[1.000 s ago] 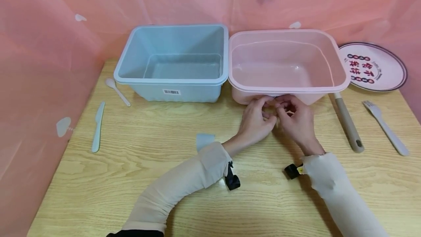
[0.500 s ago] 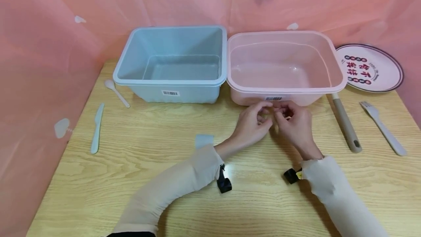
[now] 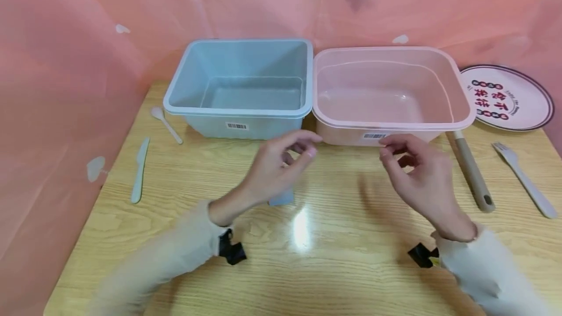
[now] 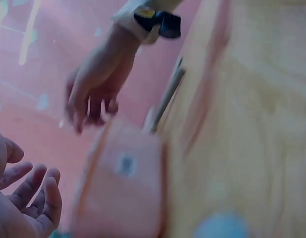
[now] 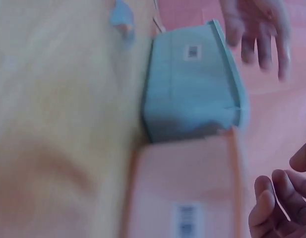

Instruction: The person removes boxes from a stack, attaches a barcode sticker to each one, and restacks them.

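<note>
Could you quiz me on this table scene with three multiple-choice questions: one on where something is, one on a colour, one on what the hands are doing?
1. Where does the fork lie?
A. inside the blue tub
B. on the table, right of the pink tub
C. on the plate

2. What colour is the left tub?
A. blue
B. green
C. yellow

3. How are the two hands?
A. both grip the knife
B. both rest inside a tub
C. apart in the air, holding nothing visible

Answers: 1 B, it lies on the wood near the right edge. 2 A, its walls are pale blue. 3 C, left hand and right hand hover before the pink tub, fingers loosely curled.
</note>
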`<move>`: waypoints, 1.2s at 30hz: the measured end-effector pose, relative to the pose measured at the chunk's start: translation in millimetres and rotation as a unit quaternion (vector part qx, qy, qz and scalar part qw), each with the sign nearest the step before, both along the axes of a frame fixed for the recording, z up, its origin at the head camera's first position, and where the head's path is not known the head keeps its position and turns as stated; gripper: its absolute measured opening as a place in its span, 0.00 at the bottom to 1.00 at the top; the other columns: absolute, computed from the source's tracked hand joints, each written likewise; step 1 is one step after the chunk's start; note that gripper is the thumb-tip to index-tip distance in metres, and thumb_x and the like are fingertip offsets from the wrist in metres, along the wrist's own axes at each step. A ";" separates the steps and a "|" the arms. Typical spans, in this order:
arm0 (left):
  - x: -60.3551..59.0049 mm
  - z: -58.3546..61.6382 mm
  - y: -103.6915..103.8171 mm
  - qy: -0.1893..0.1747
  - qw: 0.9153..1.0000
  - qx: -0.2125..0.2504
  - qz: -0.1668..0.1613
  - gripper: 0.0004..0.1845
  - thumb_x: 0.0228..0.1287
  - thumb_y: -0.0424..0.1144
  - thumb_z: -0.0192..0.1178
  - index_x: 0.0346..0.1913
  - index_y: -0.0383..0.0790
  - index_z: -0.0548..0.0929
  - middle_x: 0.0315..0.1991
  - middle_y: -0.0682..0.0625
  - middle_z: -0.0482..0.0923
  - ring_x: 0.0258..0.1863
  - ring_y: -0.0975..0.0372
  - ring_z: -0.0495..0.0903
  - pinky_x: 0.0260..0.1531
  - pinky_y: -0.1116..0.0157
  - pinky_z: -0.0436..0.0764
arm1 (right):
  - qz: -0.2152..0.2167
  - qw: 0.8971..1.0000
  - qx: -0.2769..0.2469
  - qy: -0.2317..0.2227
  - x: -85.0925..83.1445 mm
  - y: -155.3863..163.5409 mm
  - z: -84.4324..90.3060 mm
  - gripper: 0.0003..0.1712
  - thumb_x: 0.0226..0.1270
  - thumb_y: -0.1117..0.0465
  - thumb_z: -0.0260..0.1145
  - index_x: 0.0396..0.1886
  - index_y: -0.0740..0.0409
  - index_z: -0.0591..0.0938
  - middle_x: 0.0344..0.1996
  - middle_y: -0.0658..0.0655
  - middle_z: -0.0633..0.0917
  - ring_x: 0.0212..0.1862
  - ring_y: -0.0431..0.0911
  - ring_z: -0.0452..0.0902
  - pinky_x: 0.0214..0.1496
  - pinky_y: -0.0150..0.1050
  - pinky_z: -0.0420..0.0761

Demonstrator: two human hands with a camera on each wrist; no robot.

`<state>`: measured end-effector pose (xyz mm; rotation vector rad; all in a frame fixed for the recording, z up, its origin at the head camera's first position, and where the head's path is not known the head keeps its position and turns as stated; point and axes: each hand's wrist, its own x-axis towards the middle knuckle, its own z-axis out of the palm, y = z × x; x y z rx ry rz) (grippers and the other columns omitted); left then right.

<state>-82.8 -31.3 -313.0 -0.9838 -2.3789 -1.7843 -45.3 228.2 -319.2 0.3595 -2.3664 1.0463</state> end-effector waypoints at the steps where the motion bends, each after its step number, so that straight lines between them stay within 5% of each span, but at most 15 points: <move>1: -1.2 5.0 -9.9 0.016 1.000 0.002 0.011 0.12 0.67 0.31 0.57 0.51 0.34 0.80 0.37 0.44 0.83 0.36 0.61 0.81 0.28 0.68 0.83 | 0.005 1.000 0.009 0.008 -0.4 3.4 5.8 0.11 0.57 0.75 0.65 0.39 0.66 0.85 0.30 0.54 0.85 0.33 0.23 0.75 0.31 0.14 0.73; 5: -8.9 21.6 -48.3 0.055 0.996 0.006 0.069 0.13 0.64 0.27 0.59 0.51 0.32 0.81 0.37 0.43 0.83 0.37 0.61 0.80 0.27 0.69 0.81 | -0.003 0.999 0.014 0.035 -7.2 22.6 24.3 0.12 0.56 0.75 0.64 0.41 0.70 0.84 0.37 0.41 0.84 0.38 0.24 0.77 0.37 0.14 0.74; 9: -23.4 31.0 -86.6 0.081 0.984 -0.008 0.156 0.14 0.60 0.25 0.62 0.49 0.32 0.82 0.37 0.43 0.83 0.37 0.64 0.79 0.28 0.73 0.78 | -0.057 0.997 -0.009 0.044 -19.5 47.1 33.0 0.12 0.57 0.73 0.64 0.41 0.67 0.85 0.38 0.32 0.81 0.37 0.23 0.76 0.41 0.15 0.73; 14: -46.8 36.5 -130.3 0.113 0.941 -0.076 0.309 0.17 0.56 0.32 0.67 0.50 0.38 0.84 0.45 0.46 0.78 0.45 0.70 0.70 0.40 0.74 0.70 | -0.160 0.976 -0.140 -0.037 -37.8 77.8 34.8 0.14 0.58 0.70 0.65 0.44 0.57 0.86 0.36 0.38 0.84 0.37 0.28 0.79 0.39 0.15 0.74; 17: -60.6 33.4 -153.7 0.080 0.918 -0.106 0.373 0.20 0.56 0.37 0.68 0.53 0.43 0.83 0.49 0.50 0.70 0.48 0.71 0.61 0.42 0.70 0.64 | -0.204 0.955 -0.194 -0.091 -47.9 95.1 30.1 0.15 0.57 0.69 0.66 0.45 0.56 0.86 0.35 0.38 0.83 0.39 0.30 0.78 0.39 0.15 0.74; 19: -69.0 27.6 -167.1 0.044 0.911 -0.108 0.395 0.22 0.56 0.39 0.68 0.55 0.46 0.82 0.51 0.53 0.66 0.50 0.70 0.59 0.46 0.67 0.63 | -0.220 0.946 -0.208 -0.118 -53.5 105.2 24.7 0.15 0.58 0.68 0.68 0.46 0.53 0.85 0.36 0.37 0.82 0.39 0.29 0.77 0.38 0.14 0.73; 22: -77.5 15.5 -181.7 -0.020 0.915 -0.095 0.391 0.26 0.58 0.42 0.67 0.61 0.48 0.77 0.57 0.50 0.65 0.53 0.67 0.60 0.50 0.65 0.62 | -0.211 0.934 -0.246 -0.147 -60.9 115.6 16.5 0.16 0.57 0.67 0.70 0.46 0.52 0.85 0.37 0.39 0.81 0.39 0.29 0.76 0.37 0.14 0.75; 24: -81.0 7.6 -187.8 -0.074 0.929 -0.057 0.357 0.28 0.60 0.42 0.66 0.64 0.49 0.73 0.59 0.48 0.63 0.53 0.64 0.62 0.51 0.65 0.71 | -0.179 0.921 -0.314 -0.148 -65.4 120.5 11.2 0.16 0.55 0.70 0.71 0.44 0.54 0.86 0.36 0.42 0.82 0.36 0.30 0.78 0.32 0.16 0.76; 26: -82.7 0.8 -190.5 -0.118 0.940 -0.027 0.318 0.30 0.62 0.41 0.65 0.67 0.50 0.69 0.60 0.47 0.62 0.53 0.63 0.65 0.34 0.71 0.81 | -0.136 0.905 -0.377 -0.144 -68.8 124.0 6.5 0.15 0.54 0.73 0.71 0.42 0.57 0.87 0.34 0.45 0.83 0.32 0.32 0.79 0.27 0.18 0.77; 29: -85.3 -6.8 -189.7 -0.151 0.949 -0.008 0.276 0.32 0.63 0.41 0.64 0.69 0.50 0.66 0.59 0.46 0.63 0.47 0.62 0.69 0.09 0.65 0.78 | -0.098 0.885 -0.430 -0.148 -71.3 127.0 0.3 0.14 0.53 0.74 0.72 0.39 0.59 0.87 0.32 0.46 0.85 0.25 0.33 0.78 0.22 0.21 0.76; 33: -87.6 -12.5 -184.3 -0.152 0.950 -0.030 0.272 0.34 0.65 0.45 0.62 0.71 0.54 0.61 0.66 0.44 0.62 0.53 0.60 0.68 0.12 0.68 0.76 | -0.103 0.877 -0.437 -0.171 -71.7 129.1 -3.5 0.15 0.53 0.71 0.73 0.42 0.58 0.87 0.34 0.46 0.84 0.26 0.35 0.75 0.23 0.21 0.75; 36: -88.3 -16.1 -181.1 -0.163 0.950 -0.008 0.266 0.34 0.67 0.45 0.60 0.72 0.57 0.58 0.70 0.43 0.58 0.60 0.54 0.65 0.28 0.64 0.80 | -0.107 0.868 -0.448 -0.185 -72.4 130.6 -4.1 0.16 0.52 0.71 0.74 0.43 0.58 0.87 0.36 0.46 0.83 0.31 0.35 0.76 0.25 0.21 0.77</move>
